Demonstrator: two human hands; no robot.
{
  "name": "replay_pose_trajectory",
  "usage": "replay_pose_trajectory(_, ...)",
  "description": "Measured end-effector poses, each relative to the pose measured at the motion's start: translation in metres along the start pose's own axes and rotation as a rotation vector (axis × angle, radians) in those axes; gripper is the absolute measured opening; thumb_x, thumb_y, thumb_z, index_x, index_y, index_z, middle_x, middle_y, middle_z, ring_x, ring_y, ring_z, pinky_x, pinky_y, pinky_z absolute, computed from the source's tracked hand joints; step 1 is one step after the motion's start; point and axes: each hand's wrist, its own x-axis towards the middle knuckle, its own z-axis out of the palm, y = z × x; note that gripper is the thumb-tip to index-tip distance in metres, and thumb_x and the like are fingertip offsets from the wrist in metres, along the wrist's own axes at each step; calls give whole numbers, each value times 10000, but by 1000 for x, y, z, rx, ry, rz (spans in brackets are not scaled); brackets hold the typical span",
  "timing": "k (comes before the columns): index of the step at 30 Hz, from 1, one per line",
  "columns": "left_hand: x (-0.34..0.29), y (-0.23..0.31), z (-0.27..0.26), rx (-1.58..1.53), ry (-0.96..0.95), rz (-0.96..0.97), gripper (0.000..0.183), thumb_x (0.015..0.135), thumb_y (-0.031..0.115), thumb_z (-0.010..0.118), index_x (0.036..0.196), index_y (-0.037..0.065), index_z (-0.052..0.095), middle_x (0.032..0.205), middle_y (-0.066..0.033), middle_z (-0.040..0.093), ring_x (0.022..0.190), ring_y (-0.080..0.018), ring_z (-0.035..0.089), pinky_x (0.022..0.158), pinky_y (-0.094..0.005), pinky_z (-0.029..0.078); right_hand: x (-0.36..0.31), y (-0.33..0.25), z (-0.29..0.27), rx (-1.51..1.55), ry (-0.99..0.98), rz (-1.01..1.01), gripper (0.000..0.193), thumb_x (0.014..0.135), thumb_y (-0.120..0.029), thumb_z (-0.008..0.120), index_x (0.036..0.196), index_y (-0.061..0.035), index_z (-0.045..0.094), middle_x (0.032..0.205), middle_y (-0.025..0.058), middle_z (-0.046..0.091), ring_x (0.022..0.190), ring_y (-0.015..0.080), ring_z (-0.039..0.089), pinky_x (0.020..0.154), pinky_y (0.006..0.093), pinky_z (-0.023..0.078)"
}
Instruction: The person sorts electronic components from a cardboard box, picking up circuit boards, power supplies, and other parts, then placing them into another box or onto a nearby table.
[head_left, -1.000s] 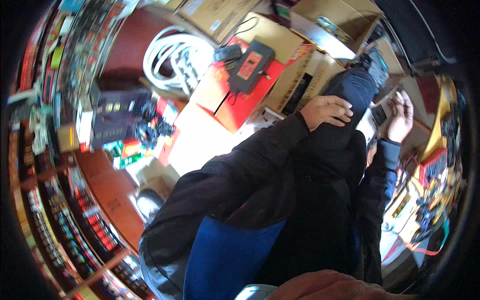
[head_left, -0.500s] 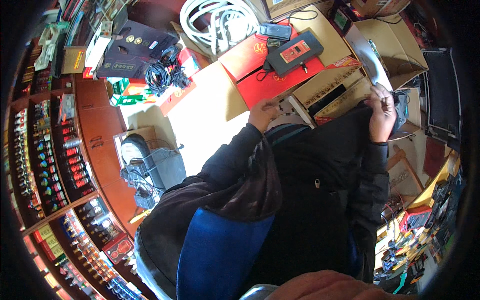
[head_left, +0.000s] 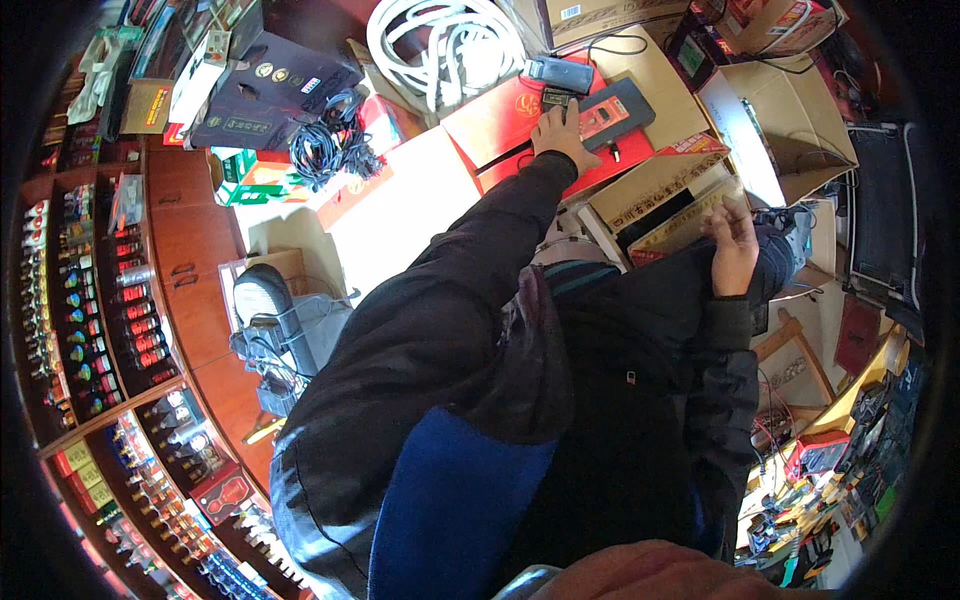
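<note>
My left hand (head_left: 562, 137) is stretched forward with its fingers round the left end of a flat dark grey box (head_left: 632, 98) that has a red label. The box lies on red cartons (head_left: 492, 125), and my hand covers its near left end. A small dark adapter-like block (head_left: 560, 72) sits just beyond my fingers. My right hand (head_left: 733, 245) is raised near an open cardboard box (head_left: 640, 195), fingers loosely bent and apart, with nothing seen in it. Some of its fingertips are blurred.
A coiled white hose (head_left: 445, 45) lies at the back. Tangled black cables (head_left: 330, 145) rest beside a dark gift box (head_left: 265, 95). Another open carton (head_left: 800, 105) stands at the right. Shelves of small bottles (head_left: 95, 300) line the left; tools (head_left: 800, 500) crowd the lower right.
My left hand has moved forward and right, from beside the open box onto the dark grey box. My right hand has shifted slightly left and down, and its fingers have loosened.
</note>
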Motion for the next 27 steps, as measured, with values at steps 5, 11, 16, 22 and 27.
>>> replay_pose_trajectory(5, 2, 9, -10, -134, -119, -145, 1117, 594, 491, 897, 1509, 60, 423, 1336, -199, 499, 1319, -400, 435, 1083, -454, 425, 1, 13, 0, 10, -15, -34, 313, 996, -62, 617, 1285, 56, 596, 1029, 67, 668, 899, 136, 638, 810, 283, 527)
replay_pose_trajectory(11, -78, 47, -31, -741, -81, -140, 1024, 603, 438, 911, 1407, -52, 508, 1271, -237, 522, 1258, -376, 499, 1086, -429, 414, 5, 1, 7, -95, -24, 110, 391, 993, -150, 654, 1315, 54, 564, 1063, 82, 665, 930, 146, 639, 865, 306, 536)
replay_pose_trajectory(16, -120, 98, -47, -746, -21, 32, 1063, 613, 375, 932, 1462, -29, 435, 1338, -255, 508, 1311, -406, 479, 1124, -461, 376, -5, -31, 34, 428, -158, 234, 589, 941, -197, 727, 1409, 25, 447, 1203, 135, 641, 1060, 229, 648, 960, 366, 539)
replay_pose_trajectory(22, -114, 118, -55, -643, 6, 243, 1048, 679, 358, 917, 1491, -32, 382, 1320, -243, 498, 1294, -377, 494, 1090, -481, 404, -7, -27, 38, 536, -58, 256, 724, 858, -132, 800, 1427, 37, 387, 1332, 195, 580, 1195, 289, 614, 1029, 416, 520)
replay_pose_trajectory(27, -84, 115, -62, -1215, -386, 286, 862, 826, 238, 826, 1542, 36, 391, 1442, -184, 540, 1313, -286, 537, 1112, -425, 424, -5, -26, 25, 842, -125, 215, 747, 903, -79, 693, 1526, 30, 295, 1428, 193, 524, 1294, 298, 567, 1100, 435, 469)
